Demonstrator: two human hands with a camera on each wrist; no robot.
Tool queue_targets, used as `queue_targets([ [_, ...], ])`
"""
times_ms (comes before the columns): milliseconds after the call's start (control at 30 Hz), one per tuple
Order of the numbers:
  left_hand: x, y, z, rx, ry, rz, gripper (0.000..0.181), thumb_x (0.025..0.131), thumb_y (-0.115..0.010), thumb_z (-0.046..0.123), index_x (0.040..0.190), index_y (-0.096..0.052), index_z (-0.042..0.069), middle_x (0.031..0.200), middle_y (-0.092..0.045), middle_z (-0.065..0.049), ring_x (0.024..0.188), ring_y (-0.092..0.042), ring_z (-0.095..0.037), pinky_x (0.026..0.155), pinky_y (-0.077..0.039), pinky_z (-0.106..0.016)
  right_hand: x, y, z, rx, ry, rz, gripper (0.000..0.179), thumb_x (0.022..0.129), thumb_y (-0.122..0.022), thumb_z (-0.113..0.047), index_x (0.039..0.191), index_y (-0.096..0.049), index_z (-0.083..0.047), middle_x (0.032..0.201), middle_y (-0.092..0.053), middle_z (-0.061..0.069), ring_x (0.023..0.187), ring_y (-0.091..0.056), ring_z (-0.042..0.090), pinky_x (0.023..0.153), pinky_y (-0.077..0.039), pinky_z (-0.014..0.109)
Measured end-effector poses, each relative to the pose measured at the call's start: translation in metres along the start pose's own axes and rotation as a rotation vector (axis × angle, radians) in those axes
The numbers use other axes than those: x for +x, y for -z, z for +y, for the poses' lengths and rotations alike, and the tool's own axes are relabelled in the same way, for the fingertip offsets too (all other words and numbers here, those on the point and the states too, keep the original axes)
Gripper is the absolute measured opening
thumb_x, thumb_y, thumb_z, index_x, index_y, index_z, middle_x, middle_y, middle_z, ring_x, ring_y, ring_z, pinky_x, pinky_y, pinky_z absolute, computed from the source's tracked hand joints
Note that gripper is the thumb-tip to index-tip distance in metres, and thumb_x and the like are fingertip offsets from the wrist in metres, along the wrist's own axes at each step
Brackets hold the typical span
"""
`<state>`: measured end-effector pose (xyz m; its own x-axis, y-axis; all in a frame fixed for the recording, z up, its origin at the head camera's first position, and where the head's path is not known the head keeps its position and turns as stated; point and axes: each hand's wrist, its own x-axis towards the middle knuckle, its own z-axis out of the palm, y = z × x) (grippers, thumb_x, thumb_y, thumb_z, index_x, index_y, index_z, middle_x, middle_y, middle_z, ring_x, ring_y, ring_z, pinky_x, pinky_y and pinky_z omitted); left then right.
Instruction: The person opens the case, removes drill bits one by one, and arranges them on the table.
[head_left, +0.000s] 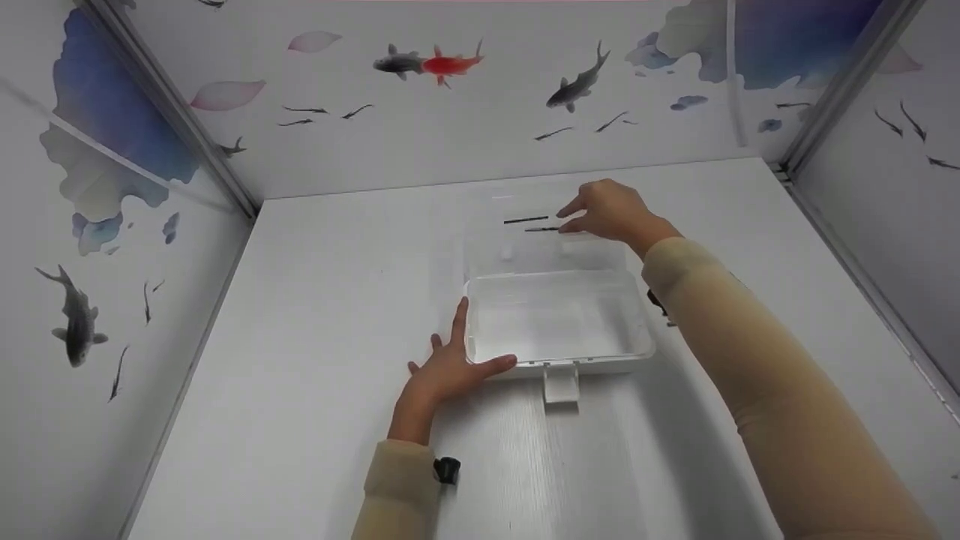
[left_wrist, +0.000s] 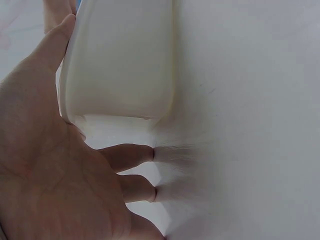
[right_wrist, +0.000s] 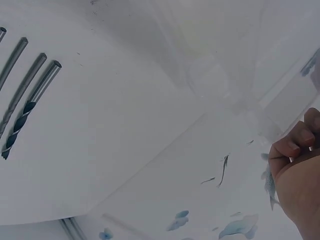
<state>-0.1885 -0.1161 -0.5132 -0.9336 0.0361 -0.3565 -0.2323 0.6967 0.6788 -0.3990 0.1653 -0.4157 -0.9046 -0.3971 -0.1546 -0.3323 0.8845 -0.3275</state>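
A white plastic box [head_left: 555, 319] stands with its translucent lid [head_left: 487, 251] raised at the back and its front latch [head_left: 561, 384] hanging down. My left hand [head_left: 448, 369] rests at the near left corner, index finger along the side and thumb on the front rim, fingers spread. Over the lid area, my right hand [head_left: 611, 210] bends its fingers, with a gap between thumb and index tips. A thin dark bit [head_left: 541, 229] ends at the thumb; another dark bit [head_left: 526, 220] lies just behind. Whether the right fingers touch the bit is unclear.
Several metal drill bits [right_wrist: 30, 97] lie side by side on the white table [head_left: 330, 322], at the left of the right wrist view. My right sleeve [head_left: 757, 375] hides much of that area in the head view. White panels with painted fish [head_left: 450, 64] enclose the table.
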Motion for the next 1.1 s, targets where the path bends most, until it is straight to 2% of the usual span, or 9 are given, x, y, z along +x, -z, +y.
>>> queue_targets([
  [333, 0.001, 0.000, -0.001, 0.000, -0.001, -0.003, 0.133, 0.073, -0.075, 0.085, 0.169, 0.009, 0.048, 0.173, -0.037, -0.015, 0.168, -0.004, -0.042, 0.122, 0.003, -0.083, 0.001, -0.007, 0.000, -0.058, 0.023, 0.049, 0.029, 0.100, -0.077, -0.030, 0.126, -0.081, -0.019, 0.115, -0.071, 0.013, 0.114, -0.065, 0.033, 0.101, -0.053, 0.054],
  [667, 0.001, 0.000, 0.000, 0.015, 0.003, -0.004, 0.130, 0.075, -0.074, 0.085, 0.169, 0.008, 0.049, 0.173, -0.035, -0.016, 0.168, -0.004, -0.041, 0.123, 0.003, -0.082, -0.002, -0.014, 0.001, -0.039, 0.037, 0.131, 0.021, 0.102, -0.075, -0.025, 0.119, -0.084, -0.016, 0.108, -0.073, 0.012, 0.104, -0.066, 0.031, 0.092, -0.054, 0.049],
  [833, 0.000, 0.000, 0.001, 0.023, -0.001, -0.004, 0.130, 0.075, -0.073, 0.086, 0.168, 0.009, 0.049, 0.172, -0.036, -0.017, 0.168, -0.004, -0.042, 0.123, 0.003, -0.083, -0.003, -0.016, 0.003, -0.020, 0.043, 0.148, 0.021, 0.103, -0.073, -0.024, 0.120, -0.083, -0.016, 0.112, -0.073, 0.012, 0.109, -0.067, 0.033, 0.094, -0.054, 0.051],
  [1100, 0.001, 0.000, 0.001, 0.025, 0.004, -0.001, 0.131, 0.075, -0.074, 0.085, 0.169, 0.008, 0.047, 0.172, -0.038, -0.017, 0.168, -0.004, -0.042, 0.123, 0.002, -0.083, 0.000, -0.013, 0.005, 0.017, 0.036, 0.125, 0.021, 0.103, -0.072, -0.023, 0.119, -0.084, -0.016, 0.123, -0.076, 0.011, 0.118, -0.067, 0.033, 0.104, -0.053, 0.054],
])
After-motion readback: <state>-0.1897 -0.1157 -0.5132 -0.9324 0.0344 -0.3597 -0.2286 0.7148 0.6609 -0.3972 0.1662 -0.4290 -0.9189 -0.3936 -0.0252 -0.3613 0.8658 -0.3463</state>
